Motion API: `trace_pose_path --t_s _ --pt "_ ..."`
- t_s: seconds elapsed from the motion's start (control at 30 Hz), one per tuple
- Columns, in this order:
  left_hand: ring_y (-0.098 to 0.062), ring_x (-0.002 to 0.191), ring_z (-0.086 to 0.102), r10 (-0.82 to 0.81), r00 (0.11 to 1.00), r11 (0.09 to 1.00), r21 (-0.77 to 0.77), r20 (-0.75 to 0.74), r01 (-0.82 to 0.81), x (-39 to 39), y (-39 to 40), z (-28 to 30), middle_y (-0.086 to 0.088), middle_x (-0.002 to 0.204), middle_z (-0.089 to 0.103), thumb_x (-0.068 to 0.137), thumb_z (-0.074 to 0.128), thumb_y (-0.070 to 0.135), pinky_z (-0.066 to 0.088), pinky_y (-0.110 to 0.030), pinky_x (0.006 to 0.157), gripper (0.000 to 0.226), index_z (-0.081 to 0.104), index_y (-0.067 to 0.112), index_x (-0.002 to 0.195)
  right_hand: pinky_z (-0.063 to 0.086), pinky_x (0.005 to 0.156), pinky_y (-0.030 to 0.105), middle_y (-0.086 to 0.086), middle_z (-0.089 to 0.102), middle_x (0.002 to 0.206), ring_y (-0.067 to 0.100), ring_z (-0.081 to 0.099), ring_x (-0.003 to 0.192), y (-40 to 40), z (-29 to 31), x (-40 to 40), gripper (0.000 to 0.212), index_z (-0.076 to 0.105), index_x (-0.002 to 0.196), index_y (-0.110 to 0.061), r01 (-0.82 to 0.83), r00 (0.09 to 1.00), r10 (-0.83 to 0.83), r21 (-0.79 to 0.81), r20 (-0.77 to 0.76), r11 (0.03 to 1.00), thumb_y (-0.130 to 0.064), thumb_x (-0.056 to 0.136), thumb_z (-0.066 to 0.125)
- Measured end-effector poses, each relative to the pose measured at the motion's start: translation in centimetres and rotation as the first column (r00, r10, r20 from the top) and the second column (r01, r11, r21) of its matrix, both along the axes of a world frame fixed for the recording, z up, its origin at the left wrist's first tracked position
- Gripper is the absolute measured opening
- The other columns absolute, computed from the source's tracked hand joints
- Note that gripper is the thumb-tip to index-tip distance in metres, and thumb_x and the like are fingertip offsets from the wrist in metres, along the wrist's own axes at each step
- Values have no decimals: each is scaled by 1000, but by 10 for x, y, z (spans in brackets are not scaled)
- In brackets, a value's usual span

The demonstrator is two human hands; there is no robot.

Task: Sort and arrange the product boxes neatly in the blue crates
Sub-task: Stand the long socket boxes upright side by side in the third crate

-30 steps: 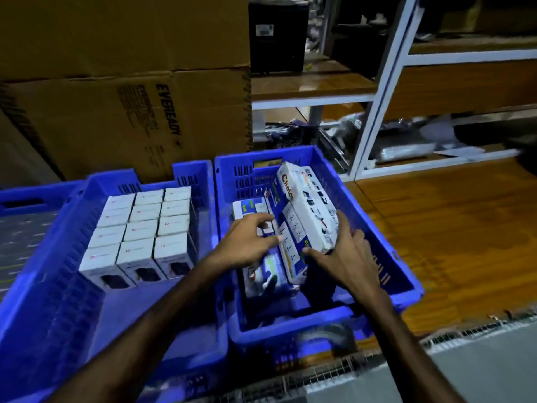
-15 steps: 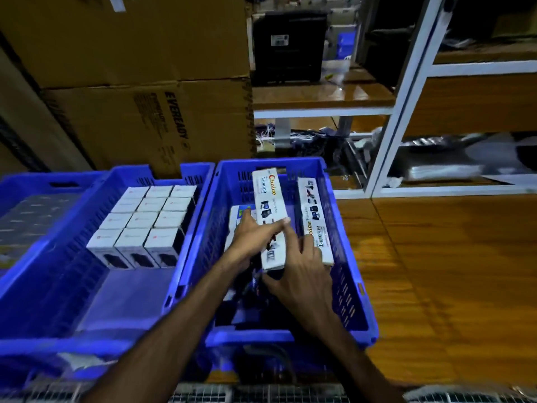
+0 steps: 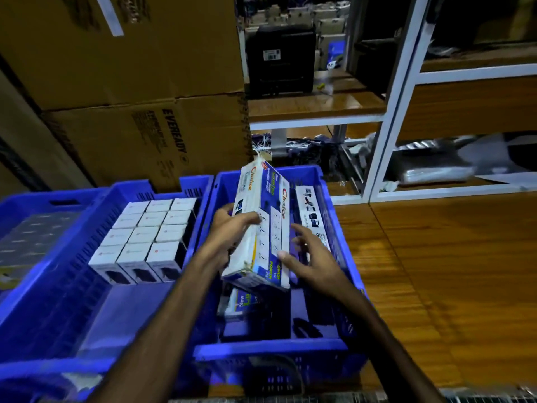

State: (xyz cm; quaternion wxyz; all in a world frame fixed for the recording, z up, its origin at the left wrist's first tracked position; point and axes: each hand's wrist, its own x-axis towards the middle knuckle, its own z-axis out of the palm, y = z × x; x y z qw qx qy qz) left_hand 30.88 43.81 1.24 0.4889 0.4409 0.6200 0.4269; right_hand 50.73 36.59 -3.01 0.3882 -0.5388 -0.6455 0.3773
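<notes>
Two blue crates stand side by side. The right crate [image 3: 343, 245] holds long white-and-blue "Choice" boxes. My left hand [image 3: 229, 237] grips one long box [image 3: 263, 225] by its left side and holds it tilted above the crate. My right hand [image 3: 311, 260] has spread fingers, and its fingertips touch the box's right face. A second long box [image 3: 311, 213] stands along the crate's right wall. More boxes [image 3: 241, 303] lie low in the crate, partly hidden. The middle crate [image 3: 87, 245] contains neat rows of small white boxes [image 3: 145, 237].
A third blue crate [image 3: 32, 231] sits at the far left. Big cardboard cartons [image 3: 145, 112] stack behind the crates. White metal shelving [image 3: 392, 112] with wooden boards rises at the back right. A wooden surface [image 3: 450, 271] stretches to the right.
The long box has been lifted out of the right crate and turned on its edge in my left hand. My right hand has let go and opened beside it.
</notes>
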Motion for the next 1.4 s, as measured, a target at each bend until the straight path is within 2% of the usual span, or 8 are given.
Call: trace_pose_path --t_s 0.3,0.47,0.67,0.87,1.0,1.1,1.2,1.4 --pt "-34 77 78 -1 725 990 -101 688 97 -46 -4 10 -20 92 79 91 49 20 64 -44 72 38 72 -3 111 57 81 34 2 69 129 10 67 105 8 42 -29 53 56 132 -22 -43 855 -98 -258 -510 965 -55 91 52" --pt "-28 63 76 -44 657 986 -72 752 149 -40 -13 -1 -17 74 77 80 53 18 61 -31 52 35 81 -1 72 59 85 27 0 72 126 14 68 116 0 68 -65 47 57 133 -13 -83 716 -73 -188 -694 979 -39 94 55" --pt "-40 118 68 -108 642 945 -121 759 303 -48 -12 -8 -26 135 65 103 48 34 49 -53 108 50 67 -1 133 55 97 40 2 69 131 21 67 118 -1 76 -75 40 58 136 -25 -49 789 -15 -88 -614 995 -36 98 61" --pt "-40 119 67 -260 560 948 99 787 302 -61 -1 -5 -28 135 64 81 77 13 53 -57 105 57 64 -4 134 57 95 34 0 71 127 21 69 115 9 78 -56 42 59 136 -22 -99 840 44 -72 -542 993 -15 95 63" --pt "-31 99 75 -267 760 960 231 593 158 -60 7 11 -27 129 68 64 89 8 61 -48 90 74 63 2 133 54 94 31 1 67 131 20 64 118 24 72 -35 40 61 133 -25 170 935 -164 -10 -313 985 -10 96 65" --pt "-13 107 70 -131 991 854 512 42 91 -56 11 31 -1 123 73 54 96 18 58 -31 92 94 59 26 140 51 101 46 6 54 140 21 55 125 28 71 -33 58 48 145 -28 401 906 -384 67 -181 914 -24 93 72" --pt "-11 107 51 174 820 677 671 -546 303 -58 12 47 27 113 53 54 95 35 41 -34 90 108 48 39 151 42 110 42 2 34 143 17 40 133 25 86 -37 79 33 149 -28 494 855 -516 389 -55 778 -31 85 79" --pt "-12 110 43 228 605 605 598 -763 527 -81 22 78 16 135 63 70 84 38 19 -34 78 84 54 29 148 50 102 52 8 27 147 27 37 138 34 94 -22 92 37 142 -18 477 803 -595 645 -43 597 -32 68 90"
